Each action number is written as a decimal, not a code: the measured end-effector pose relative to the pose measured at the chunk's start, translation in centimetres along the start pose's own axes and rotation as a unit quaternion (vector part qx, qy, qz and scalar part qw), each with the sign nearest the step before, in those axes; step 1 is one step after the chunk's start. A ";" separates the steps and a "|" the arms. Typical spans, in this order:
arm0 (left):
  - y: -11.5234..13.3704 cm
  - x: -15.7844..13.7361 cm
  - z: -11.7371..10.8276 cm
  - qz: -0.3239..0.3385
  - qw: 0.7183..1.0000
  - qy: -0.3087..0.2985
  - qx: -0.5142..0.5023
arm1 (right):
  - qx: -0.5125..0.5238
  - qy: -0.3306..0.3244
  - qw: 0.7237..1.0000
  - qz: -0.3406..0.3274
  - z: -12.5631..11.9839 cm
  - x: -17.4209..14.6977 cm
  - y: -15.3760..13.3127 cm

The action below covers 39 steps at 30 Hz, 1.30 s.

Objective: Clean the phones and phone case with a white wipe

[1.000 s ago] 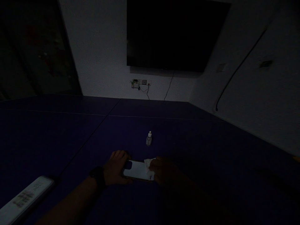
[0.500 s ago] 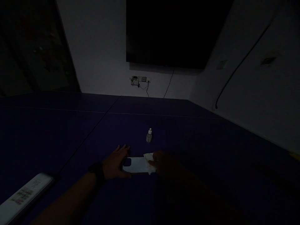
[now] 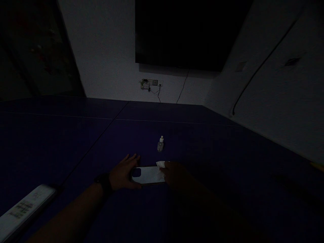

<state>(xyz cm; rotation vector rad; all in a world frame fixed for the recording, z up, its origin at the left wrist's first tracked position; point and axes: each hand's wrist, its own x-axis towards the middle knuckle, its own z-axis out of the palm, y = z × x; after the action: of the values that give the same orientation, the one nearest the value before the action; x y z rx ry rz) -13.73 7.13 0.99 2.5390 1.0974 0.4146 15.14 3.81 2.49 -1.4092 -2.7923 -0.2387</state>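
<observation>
A pale phone case (image 3: 148, 175) with a camera cut-out at its left end lies flat on the dark blue surface. My left hand (image 3: 124, 173) grips that end, thumb along the near edge and the other fingers spread past the far edge. Pinched in my right hand (image 3: 173, 173) is a white tissue (image 3: 160, 165), pressed against the right part of the case. Just beyond the case stands a small clear dropper bottle (image 3: 160, 145) with a white cap. My right hand and its forearm are largely in shadow.
At the lower left lies a long white box (image 3: 27, 209) with printing on it. A dark screen (image 3: 187, 33) hangs on the far wall above sockets (image 3: 152, 82) and cables. Thin seams cross the blue surface (image 3: 101, 152). The room is dim.
The tissue has shifted a little and less of it shows beyond my right hand. My left hand keeps its hold on the case. The whole view has tilted slightly.
</observation>
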 end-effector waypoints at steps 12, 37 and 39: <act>0.2 0.1 0.0 -0.009 1.000 0.005 -0.011 | -0.001 0.003 0.999 -0.044 -1.0 1.2 0.0; 0.3 0.3 0.1 0.002 1.000 0.014 -0.011 | 0.035 -0.020 0.999 -0.033 -2.0 1.6 -2.3; 0.2 0.3 0.1 -0.006 1.000 0.007 -0.012 | 0.053 -0.004 0.998 -0.040 -2.0 1.7 -2.9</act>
<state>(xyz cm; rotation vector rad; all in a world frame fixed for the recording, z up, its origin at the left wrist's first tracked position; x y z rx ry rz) -13.32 7.18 1.03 2.5112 1.1058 0.4410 11.70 3.23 4.24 -1.2815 -2.8241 -0.0849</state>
